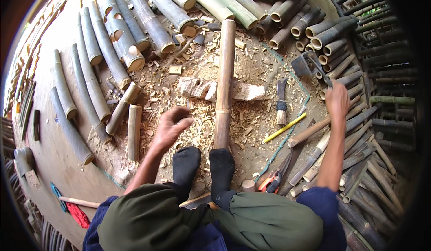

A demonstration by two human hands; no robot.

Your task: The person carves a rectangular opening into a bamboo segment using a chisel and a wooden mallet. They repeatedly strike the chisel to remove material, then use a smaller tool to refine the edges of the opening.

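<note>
My right hand [337, 102] is closed around the thin dark end of a tool with a broad, boxy dark head [304, 65], held beside the stacked bamboo at the right. My left hand [173, 127] hovers above the wood chips, its fingers loosely curled, the thumb apart and nothing visible in it. Between the hands a long brown bamboo pole [224, 71] rests across a rough, notched wood block [249, 92]. The pole's near end meets my right foot in a black sock [222, 170]; my other sock [186, 164] is beside it.
A short-handled blade [281, 100] and a yellow stick [284, 128] lie right of the pole. An orange-and-black handled tool [270, 182] is nearer me. Bamboo lengths [152, 22] fan across the far left; more bamboo [334, 33] is piled right. A short bamboo piece [134, 133] lies left.
</note>
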